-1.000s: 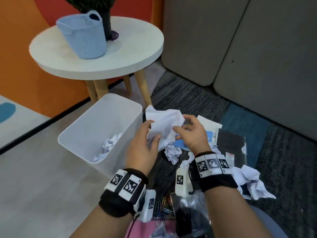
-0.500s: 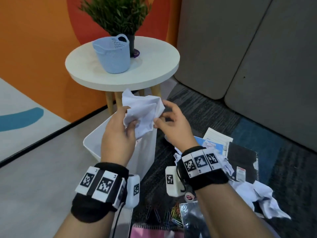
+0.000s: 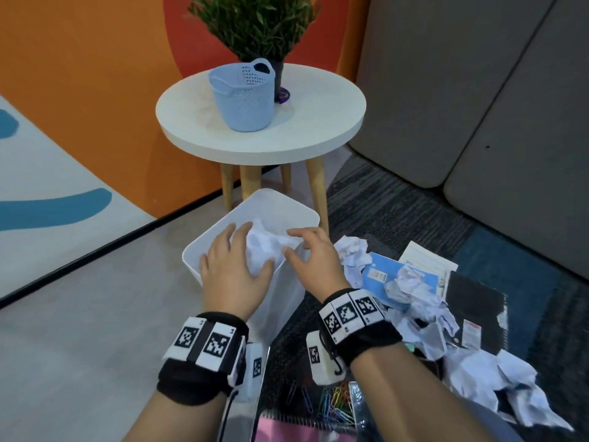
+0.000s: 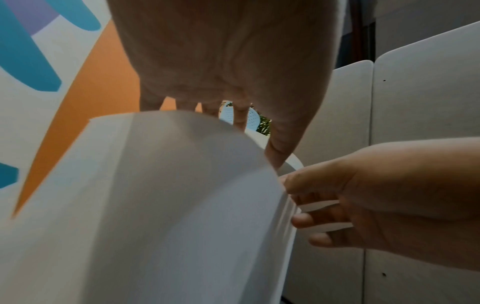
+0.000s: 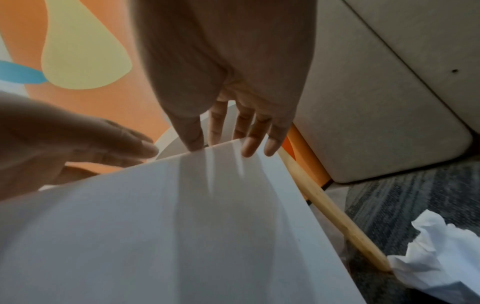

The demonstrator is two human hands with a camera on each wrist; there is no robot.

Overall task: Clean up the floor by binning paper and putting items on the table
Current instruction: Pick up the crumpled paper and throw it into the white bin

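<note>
A white bin [image 3: 274,194] stands on the floor in front of the round white table [image 3: 318,122]. Crumpled white paper [image 3: 271,247] lies inside the bin, between my hands. My left hand [image 3: 232,266] hovers over the bin's near left corner with fingers spread, holding nothing. My right hand [image 3: 314,260] hovers over the bin's right rim, fingers also straight and empty. Both wrist views show straight fingers above the bin wall [image 4: 168,205] [image 5: 155,226]. More crumpled paper [image 3: 352,253] lies on the carpet right of the bin.
On the carpet at right lie a blue booklet [image 3: 376,275], a black notebook [image 3: 471,311], a lined pad [image 3: 427,263], more paper balls [image 3: 490,381], coloured paper clips [image 3: 331,400] and a pink notebook [image 3: 287,432]. A blue basket [image 3: 245,97] and plant [image 3: 258,23] stand on the table.
Both hands carried the white paper from above the floor pile up and left, then lowered over the bin. They let it go, and it now lies in the bin.
</note>
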